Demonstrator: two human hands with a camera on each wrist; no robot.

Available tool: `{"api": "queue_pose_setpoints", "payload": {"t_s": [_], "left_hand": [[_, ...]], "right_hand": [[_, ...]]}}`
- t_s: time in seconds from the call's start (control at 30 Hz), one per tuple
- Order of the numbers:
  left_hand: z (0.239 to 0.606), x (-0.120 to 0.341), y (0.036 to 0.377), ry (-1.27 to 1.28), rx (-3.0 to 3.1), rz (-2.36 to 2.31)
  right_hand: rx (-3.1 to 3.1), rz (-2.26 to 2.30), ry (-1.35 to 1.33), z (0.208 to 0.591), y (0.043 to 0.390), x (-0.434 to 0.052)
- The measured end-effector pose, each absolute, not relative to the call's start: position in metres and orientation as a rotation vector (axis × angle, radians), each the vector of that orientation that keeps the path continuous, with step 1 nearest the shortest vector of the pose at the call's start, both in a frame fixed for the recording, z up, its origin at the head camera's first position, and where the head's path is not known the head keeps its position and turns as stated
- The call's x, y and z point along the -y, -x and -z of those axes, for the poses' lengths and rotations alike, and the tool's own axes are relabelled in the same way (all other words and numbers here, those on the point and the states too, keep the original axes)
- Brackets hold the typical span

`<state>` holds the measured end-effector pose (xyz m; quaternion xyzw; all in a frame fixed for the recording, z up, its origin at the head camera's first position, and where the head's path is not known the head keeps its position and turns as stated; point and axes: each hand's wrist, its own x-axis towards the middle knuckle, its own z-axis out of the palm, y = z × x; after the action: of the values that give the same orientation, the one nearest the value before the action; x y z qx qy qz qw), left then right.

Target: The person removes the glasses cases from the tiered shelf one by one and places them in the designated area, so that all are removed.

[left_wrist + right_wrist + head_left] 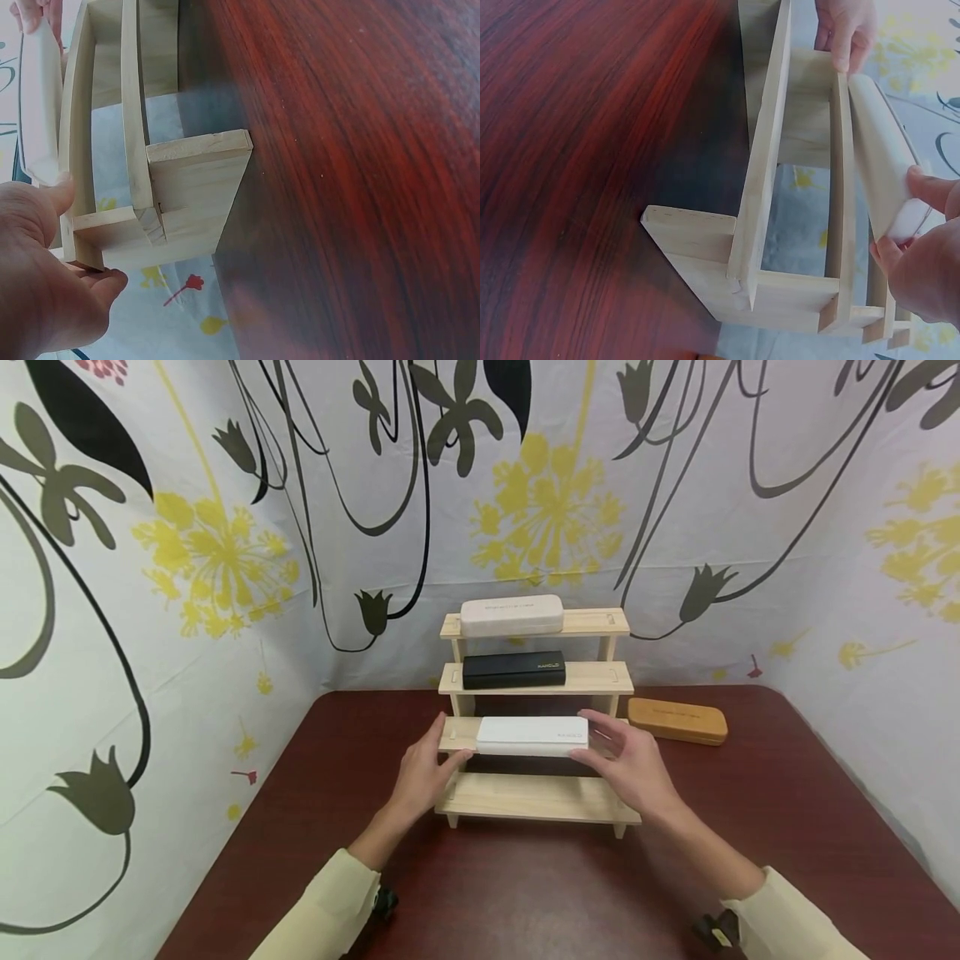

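A white glasses case [525,737] lies along the second-lowest board of a small wooden tiered rack [536,797]. My right hand [633,768] pinches the case's right end between thumb and fingers; in the right wrist view this end appears to stand off the board. At the left, my left hand [422,777] grips the end of that same board. In the left wrist view its thumb reaches the case's near end, with the other fingers around the board's end. A black glasses case [513,670] sits one board higher, and a pale glasses case [512,616] on the top board.
An orange-brown glasses case [677,721] lies on the dark red wooden table [517,893], right of the rack. Behind and at both sides hangs a white cloth [480,552] with a flower print.
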<state>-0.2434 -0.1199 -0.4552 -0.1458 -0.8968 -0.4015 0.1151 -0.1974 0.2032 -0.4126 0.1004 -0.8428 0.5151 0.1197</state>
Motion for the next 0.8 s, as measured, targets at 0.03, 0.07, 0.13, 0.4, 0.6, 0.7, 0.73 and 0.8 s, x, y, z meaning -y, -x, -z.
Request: {"api": "queue_pose_setpoints", "payload": {"t_s": [0.03,0.07,0.13,0.4,0.6,0.7,0.73,0.8], "left_hand": [[0.455,0.12,0.243,0.43,2.626,1.18],[0.455,0.12,0.243,0.433,2.626,1.183],[0.456,0.12,0.243,0.434,2.625,1.187],[0.456,0.12,0.244,0.427,2.632,1.169],[0.455,0.12,0.243,0.425,2.637,1.166],[0.454,0.12,0.243,0.428,2.639,1.156],[0.454,0.12,0.243,0.428,2.639,1.152],[0.454,0.12,0.243,0.427,2.639,1.148]], "right_hand": [[2.46,-1.509,-0.296,0.413,0.197,-0.204],[2.459,-1.513,-0.299,0.413,0.197,-0.204],[2.455,-1.52,-0.302,0.413,0.197,-0.205],[2.435,-1.559,-0.335,0.412,0.193,-0.208],[2.446,-1.545,-0.328,0.409,0.187,-0.21],[2.451,-1.526,-0.32,0.408,0.185,-0.213],[2.45,-1.521,-0.318,0.407,0.184,-0.213],[2.452,-1.508,-0.316,0.407,0.182,-0.215]]}}
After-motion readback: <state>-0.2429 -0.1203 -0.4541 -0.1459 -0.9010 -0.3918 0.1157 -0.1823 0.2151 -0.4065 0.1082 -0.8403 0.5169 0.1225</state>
